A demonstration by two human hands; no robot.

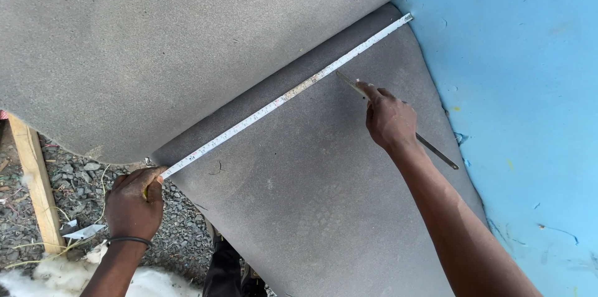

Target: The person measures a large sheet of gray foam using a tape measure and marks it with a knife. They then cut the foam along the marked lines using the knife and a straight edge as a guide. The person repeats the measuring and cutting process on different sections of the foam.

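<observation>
A white tape measure (280, 99) is stretched diagonally across a grey foam sheet (311, 178), from the sheet's near-left edge up to its far-right corner. My left hand (134, 200) grips the tape's case at the near-left edge. My right hand (389, 119) holds a long thin metal blade (436, 152), its tip touching the foam just below the tape. A larger grey foam sheet (156, 41) lies folded over the upper left.
Blue foam (529, 116) covers the right side under the grey sheet. At the left are gravel ground (81, 185), a wooden post (34, 185) and white fluffy stuffing (56, 275). My dark trousers (227, 269) show below the foam edge.
</observation>
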